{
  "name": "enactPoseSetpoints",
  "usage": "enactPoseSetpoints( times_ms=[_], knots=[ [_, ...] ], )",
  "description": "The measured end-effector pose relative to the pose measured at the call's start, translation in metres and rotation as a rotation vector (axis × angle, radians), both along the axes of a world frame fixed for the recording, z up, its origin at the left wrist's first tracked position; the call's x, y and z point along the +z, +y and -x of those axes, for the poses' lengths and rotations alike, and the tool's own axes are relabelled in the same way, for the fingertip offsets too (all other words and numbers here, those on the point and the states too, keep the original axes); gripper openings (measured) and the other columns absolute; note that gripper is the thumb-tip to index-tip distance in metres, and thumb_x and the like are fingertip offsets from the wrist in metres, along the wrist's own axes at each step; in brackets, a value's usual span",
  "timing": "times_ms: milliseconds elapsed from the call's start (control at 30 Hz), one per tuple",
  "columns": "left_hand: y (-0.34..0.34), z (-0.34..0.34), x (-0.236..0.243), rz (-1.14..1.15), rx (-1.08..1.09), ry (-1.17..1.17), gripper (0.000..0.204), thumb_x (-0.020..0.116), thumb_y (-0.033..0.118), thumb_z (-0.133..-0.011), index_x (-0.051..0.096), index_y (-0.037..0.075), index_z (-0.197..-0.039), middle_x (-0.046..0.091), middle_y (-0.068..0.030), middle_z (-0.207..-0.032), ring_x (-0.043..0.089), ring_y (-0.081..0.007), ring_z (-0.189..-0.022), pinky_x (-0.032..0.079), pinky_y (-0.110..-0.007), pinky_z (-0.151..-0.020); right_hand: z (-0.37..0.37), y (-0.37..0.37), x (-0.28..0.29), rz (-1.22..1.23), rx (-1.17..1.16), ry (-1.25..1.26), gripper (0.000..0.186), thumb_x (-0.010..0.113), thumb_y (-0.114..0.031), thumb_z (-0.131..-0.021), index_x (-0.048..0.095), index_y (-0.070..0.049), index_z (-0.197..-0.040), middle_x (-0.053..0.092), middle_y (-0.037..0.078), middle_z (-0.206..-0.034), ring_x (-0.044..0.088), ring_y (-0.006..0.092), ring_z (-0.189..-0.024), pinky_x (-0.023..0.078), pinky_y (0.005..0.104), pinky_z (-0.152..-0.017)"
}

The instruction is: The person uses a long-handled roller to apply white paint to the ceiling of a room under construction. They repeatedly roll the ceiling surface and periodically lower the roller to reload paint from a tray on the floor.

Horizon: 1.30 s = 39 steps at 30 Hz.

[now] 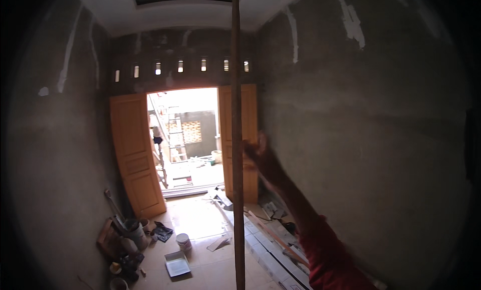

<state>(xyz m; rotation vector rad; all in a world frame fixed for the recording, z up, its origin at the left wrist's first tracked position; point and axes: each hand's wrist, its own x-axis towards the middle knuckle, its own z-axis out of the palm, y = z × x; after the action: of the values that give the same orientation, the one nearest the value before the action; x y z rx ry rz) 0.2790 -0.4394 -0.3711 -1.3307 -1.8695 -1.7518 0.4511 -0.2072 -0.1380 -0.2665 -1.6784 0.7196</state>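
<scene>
Right hand [254,148] reaches up and fwd from the red sleeve [333,255] at 5 o'clock, ending just right of frame centre, at the tall wooden pole [236,114]. Fingers seem wrapped on the pole's right side, but the hand is dark and blurred, so can't tell if the grip is fully closed or just resting against it. Left hand isn't in view. Pole stands near upright, running from 12 o'clock at the ceiling down to 6 o'clock at the floor, a bit right of the frame's midline, w/ the hand abt halfway up it. Behind it, open double wooden doors [136,154] at centre, bright yard beyond w/ a ladder [176,134] visible thru the gap. A row of small vent openings [180,66] sits above the doorway, toward 12 o'clock. Bare grey plastered wall [361,139] fills the 3 o'clock side. On the floor toward 7 o'clock: a paint tray [177,263], a small white bucket [183,240] just above it, and a heap of tools and containers further left. Planks and tile strips [273,240] lie along the wall base at 5 o'clock.
</scene>
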Motion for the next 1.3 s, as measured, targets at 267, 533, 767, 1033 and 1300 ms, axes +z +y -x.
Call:
enactPoseSetpoints(
  times_ms=[267, 533, 767, 1033, 1300],
  knots=[
    [-0.075, -0.036, 0.004, 0.087, 0.585, 0.220, 0.017, 0.060, 0.018, -0.093, 0.047, 0.007, -0.095, 0.053, -0.0052, -0.069, 0.054, -0.0175, -0.053, 0.045, -0.034, -0.048, 0.078, -0.017, -0.103, 0.690, 0.914, -0.096, 0.032, 0.068, -0.032, -0.094, 0.043, -0.013, -0.087, 0.049, -0.001, -0.065, 0.052, 0.0118, -0.048, 0.049, 0.0291, -0.045],
    [-0.133, -0.107, -0.011, 0.244, 0.994, 0.407, 0.016, 0.060, 0.019, -0.093, 0.049, 0.007, -0.095, 0.054, -0.0059, -0.070, 0.055, -0.0190, -0.056, 0.046, -0.035, -0.051, 0.088, -0.016, -0.186, 0.729, 0.906, 0.246, 0.024, 0.051, -0.032, -0.102, 0.049, -0.010, -0.111, 0.052, 0.001, -0.071, 0.054, 0.0143, -0.059, 0.048, 0.0302, -0.052],
    [-0.201, -0.193, 0.012, 0.504, 1.264, 0.567, 0.016, 0.059, 0.020, -0.093, 0.050, 0.007, -0.095, 0.055, -0.0065, -0.072, 0.056, -0.0203, -0.059, 0.046, -0.036, -0.054, 0.089, 0.028, -0.313, 1.211, 0.938, 0.112, 0.026, 0.057, -0.033, -0.100, 0.048, -0.019, -0.081, 0.036, -0.008, -0.057, 0.036, 0.0069, -0.043, 0.029, 0.0249, -0.038],
    [-0.214, -0.300, 0.046, 0.821, 1.513, 0.659, 0.016, 0.059, 0.021, -0.094, 0.052, 0.007, -0.096, 0.055, -0.0072, -0.073, 0.056, -0.0219, -0.061, 0.047, -0.038, -0.057, 0.078, 0.043, -0.448, 1.689, 0.833, -0.211, 0.033, 0.063, -0.032, -0.096, 0.039, -0.021, -0.077, 0.029, -0.009, -0.055, 0.030, 0.0061, -0.042, 0.030, 0.0255, -0.040],
    [-0.133, -0.347, 0.091, 1.128, 1.739, 0.711, 0.016, 0.058, 0.021, -0.094, 0.053, 0.007, -0.096, 0.056, -0.0079, -0.075, 0.057, -0.0234, -0.064, 0.047, -0.039, -0.060, 0.109, 0.082, -0.486, 2.043, 0.814, -0.345, 0.032, 0.063, -0.029, -0.095, 0.039, -0.019, -0.078, 0.028, -0.007, -0.057, 0.031, 0.0086, -0.044, 0.035, 0.0295, -0.042]
  ],
)
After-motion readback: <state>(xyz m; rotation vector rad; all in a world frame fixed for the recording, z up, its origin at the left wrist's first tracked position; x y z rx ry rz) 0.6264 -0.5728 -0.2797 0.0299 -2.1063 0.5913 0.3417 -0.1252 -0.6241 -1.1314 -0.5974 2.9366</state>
